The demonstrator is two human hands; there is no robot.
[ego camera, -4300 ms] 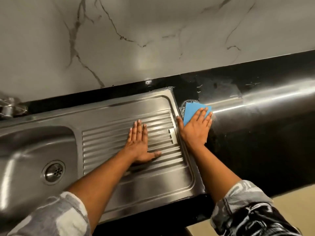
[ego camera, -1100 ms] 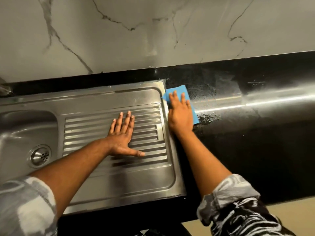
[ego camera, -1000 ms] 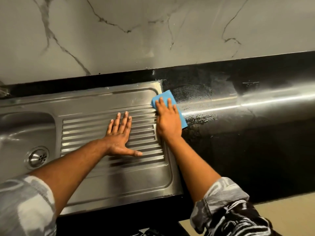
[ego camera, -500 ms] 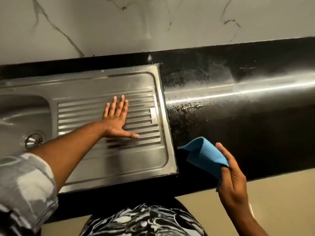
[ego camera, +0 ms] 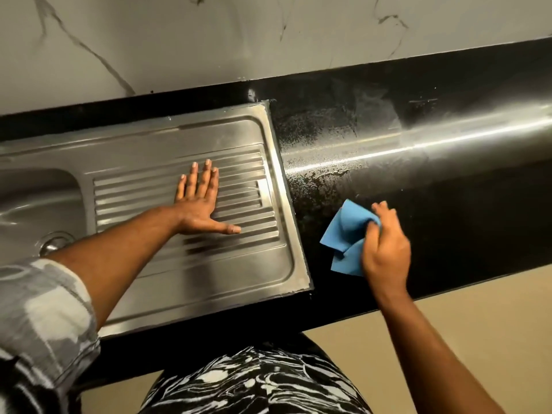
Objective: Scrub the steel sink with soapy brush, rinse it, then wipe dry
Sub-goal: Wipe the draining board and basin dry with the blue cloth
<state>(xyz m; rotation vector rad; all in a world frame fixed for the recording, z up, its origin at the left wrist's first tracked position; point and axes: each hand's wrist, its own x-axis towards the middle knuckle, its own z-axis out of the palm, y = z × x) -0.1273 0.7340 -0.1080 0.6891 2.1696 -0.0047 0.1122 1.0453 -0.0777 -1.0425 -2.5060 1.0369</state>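
Note:
The steel sink (ego camera: 209, 282) fills the left half, with a ribbed drainboard and a basin at the far left. The drain (ego camera: 53, 242) shows partly behind my left forearm. My left hand (ego camera: 198, 204) lies flat on the drainboard ribs, fingers straight, thumb spread out. My right hand (ego camera: 385, 246) grips a crumpled blue cloth (ego camera: 346, 234) over the black counter, to the right of the sink's edge. The cloth's lower folds hang to the left of my fingers.
The black counter (ego camera: 448, 189) runs right from the sink, with wet streaks and droplets near the sink's right rim. A white marble wall (ego camera: 268, 34) stands behind. The counter's front edge lies close below my right hand, with beige floor (ego camera: 478, 339) beyond.
My right hand wiped the cloth at the sink's far right corner, then lifted it off and bunched it. It now holds the cloth over the counter, further from the edge. The left hand stayed put.

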